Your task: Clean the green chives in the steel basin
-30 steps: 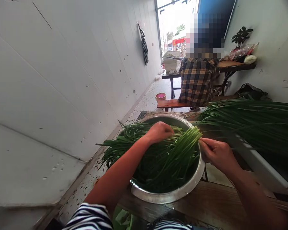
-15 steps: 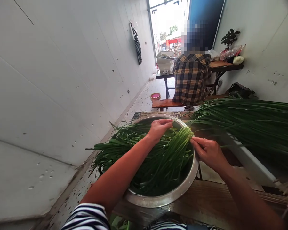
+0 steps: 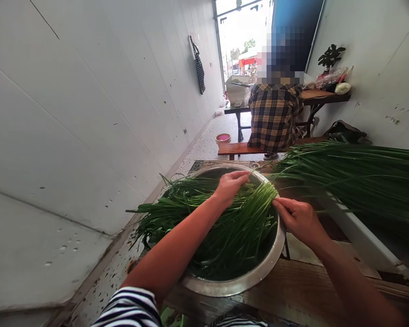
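A wide metal basin (image 3: 221, 287) holds a heap of long green garlic chives (image 3: 225, 245), some leaves hanging over its left side. Their pale stem ends (image 3: 264, 194) fan together at the right rim. My left hand (image 3: 230, 187) is closed in a pinch above the basin, a thin chive blade at its fingertips. At the rim, thumb and forefinger of my right hand (image 3: 300, 220) pinch at the pale stem ends. What exactly lies between the right fingertips is too small to make out fully.
More chives (image 3: 357, 177) are piled over a white-edged container (image 3: 368, 234) at right. Under the basin is a wooden surface (image 3: 293, 281). Ahead, a person in a plaid shirt (image 3: 274, 118) sits on a wooden bench (image 3: 230, 149) facing a table. A pink-filled tub (image 3: 222, 138) stands on the floor.
The whole view has shifted slightly, so everything sits a little farther right. Both hands keep nearly the same pinching pose over the basin.
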A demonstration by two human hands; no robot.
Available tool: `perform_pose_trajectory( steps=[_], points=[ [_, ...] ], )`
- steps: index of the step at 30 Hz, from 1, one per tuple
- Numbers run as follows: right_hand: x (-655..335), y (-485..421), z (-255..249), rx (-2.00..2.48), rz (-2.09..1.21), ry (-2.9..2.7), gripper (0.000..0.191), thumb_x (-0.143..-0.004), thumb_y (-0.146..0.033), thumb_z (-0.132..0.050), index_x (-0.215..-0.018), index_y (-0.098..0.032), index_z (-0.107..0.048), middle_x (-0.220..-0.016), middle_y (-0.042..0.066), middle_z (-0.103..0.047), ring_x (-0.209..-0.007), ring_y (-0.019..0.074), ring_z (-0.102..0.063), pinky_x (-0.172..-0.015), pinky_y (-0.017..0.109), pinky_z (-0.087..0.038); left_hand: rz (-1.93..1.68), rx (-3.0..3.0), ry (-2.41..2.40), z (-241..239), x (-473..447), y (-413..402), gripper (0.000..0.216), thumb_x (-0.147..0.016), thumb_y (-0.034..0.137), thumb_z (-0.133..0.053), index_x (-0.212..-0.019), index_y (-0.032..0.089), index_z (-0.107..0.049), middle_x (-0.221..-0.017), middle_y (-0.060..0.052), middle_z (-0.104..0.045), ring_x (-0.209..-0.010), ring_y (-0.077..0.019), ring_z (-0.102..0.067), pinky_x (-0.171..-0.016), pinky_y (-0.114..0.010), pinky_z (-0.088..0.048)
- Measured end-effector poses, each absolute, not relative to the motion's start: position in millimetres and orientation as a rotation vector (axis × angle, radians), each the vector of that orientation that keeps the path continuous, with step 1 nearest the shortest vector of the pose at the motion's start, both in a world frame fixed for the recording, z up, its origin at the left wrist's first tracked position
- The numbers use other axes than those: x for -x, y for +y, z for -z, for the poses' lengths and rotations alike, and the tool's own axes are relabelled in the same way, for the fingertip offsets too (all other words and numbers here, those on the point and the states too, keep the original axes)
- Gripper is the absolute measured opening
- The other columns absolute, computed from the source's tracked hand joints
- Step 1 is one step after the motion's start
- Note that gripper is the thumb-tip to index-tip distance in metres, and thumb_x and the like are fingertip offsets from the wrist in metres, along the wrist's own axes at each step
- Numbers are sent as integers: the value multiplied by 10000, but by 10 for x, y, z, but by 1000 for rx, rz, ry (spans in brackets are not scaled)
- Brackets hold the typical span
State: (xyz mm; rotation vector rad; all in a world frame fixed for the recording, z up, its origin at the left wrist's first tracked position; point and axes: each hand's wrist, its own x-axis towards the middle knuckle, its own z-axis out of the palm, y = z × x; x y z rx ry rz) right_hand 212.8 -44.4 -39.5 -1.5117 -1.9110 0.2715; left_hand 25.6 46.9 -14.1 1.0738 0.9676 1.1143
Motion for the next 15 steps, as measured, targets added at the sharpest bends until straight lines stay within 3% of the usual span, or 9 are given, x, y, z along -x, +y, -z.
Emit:
perform_pose_trajectory(
  steps=[15],
  points=[
    [-2133,-440,399,1494,-306,-1912,313,-874,-378,-439,-776,-227,-696,-705,23,-694,-699,177,-636,-672,264,-461,-1139,-1069,969,151,-265,466,238,-612,209,-726,-823,98,-714,-654,-32,-636,-627,-85,-527,-648,-241,-379]
  ],
)
